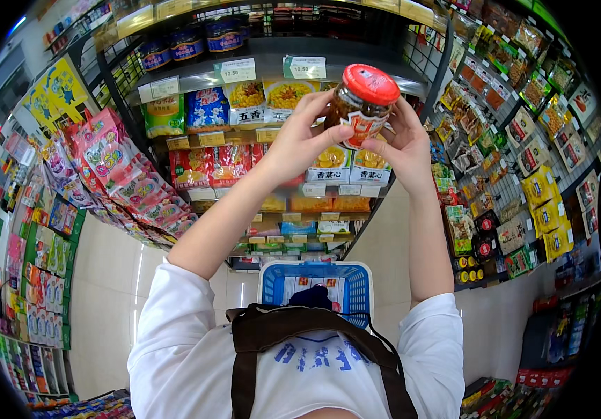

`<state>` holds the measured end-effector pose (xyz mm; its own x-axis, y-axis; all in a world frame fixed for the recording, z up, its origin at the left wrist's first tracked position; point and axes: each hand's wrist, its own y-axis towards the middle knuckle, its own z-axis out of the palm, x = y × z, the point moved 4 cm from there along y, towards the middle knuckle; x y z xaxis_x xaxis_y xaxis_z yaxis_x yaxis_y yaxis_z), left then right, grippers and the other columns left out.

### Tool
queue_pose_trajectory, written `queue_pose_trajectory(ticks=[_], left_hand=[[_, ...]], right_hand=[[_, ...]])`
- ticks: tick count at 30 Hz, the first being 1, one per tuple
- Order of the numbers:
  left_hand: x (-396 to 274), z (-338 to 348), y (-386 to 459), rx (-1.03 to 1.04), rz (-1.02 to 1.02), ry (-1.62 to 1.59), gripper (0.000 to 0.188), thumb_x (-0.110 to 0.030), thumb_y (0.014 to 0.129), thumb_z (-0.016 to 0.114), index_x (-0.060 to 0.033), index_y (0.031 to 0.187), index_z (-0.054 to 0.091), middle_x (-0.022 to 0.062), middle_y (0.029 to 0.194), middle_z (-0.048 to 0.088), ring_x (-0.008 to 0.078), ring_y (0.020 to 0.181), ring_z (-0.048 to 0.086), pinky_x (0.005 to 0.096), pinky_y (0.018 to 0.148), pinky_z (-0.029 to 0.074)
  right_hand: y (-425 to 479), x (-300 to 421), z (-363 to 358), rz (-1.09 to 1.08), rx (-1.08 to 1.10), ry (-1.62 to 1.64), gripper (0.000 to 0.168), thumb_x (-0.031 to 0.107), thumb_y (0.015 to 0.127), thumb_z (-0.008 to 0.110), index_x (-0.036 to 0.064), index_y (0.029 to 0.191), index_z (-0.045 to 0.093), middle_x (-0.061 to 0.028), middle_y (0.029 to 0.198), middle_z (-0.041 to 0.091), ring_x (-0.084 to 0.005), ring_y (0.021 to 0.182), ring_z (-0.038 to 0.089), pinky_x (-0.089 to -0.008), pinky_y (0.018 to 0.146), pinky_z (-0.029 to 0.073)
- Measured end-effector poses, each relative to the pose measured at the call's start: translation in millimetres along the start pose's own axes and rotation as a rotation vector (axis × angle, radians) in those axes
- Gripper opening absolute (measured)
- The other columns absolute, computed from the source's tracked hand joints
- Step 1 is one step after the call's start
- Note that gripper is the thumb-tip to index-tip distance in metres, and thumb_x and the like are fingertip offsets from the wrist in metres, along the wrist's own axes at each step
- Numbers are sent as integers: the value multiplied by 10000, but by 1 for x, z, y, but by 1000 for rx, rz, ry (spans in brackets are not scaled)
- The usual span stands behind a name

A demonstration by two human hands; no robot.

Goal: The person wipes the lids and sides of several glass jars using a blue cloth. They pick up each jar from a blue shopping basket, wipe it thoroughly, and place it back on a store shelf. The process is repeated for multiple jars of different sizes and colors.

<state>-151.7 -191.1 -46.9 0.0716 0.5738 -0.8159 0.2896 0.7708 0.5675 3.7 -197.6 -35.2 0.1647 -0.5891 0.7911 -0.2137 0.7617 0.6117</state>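
Note:
A glass jar of dark sauce [361,107] with a red lid is raised before the shelf unit, tilted slightly, its orange and white label facing me. My left hand [311,131] grips its left side, the thumb pressed near the label. From the other side my right hand [407,141] holds the jar too, with its thumb at the lower edge. Behind the hands, packets of preserved vegetables [329,162] stand on the shelf, partly covered by my forearms. The fingers behind the jar are partly hidden.
Dark jars with blue labels [224,39] sit on the upper shelf. Below my arms is a blue shopping basket [355,285] with goods inside. Pink candy bags [117,162] hang at the left, close to my left arm. Snack packets [546,209] hang on a rack at the right.

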Motion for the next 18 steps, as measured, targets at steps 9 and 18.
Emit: queue_pose_trajectory(ticks=[9,18], left_hand=[[10,3,59,81,-74,-1,549,-238,752,600,51,1154,364,126,1064,504,158,945,501,271,822,395],[43,-3,145,73,-164,234,469,-361,756,570,35,997,497,80,876,559,122,786,526,251,705,428]], right_hand=[[33,-24,-28,58,-169,33,474,59,701,638,-66,1107,427,-118,1026,524,-157,919,509,-269,819,398],[100,-55,-66,157,-196,13,468,197,724,641,-57,1074,464,-80,983,546,-110,853,506,-216,748,382]])
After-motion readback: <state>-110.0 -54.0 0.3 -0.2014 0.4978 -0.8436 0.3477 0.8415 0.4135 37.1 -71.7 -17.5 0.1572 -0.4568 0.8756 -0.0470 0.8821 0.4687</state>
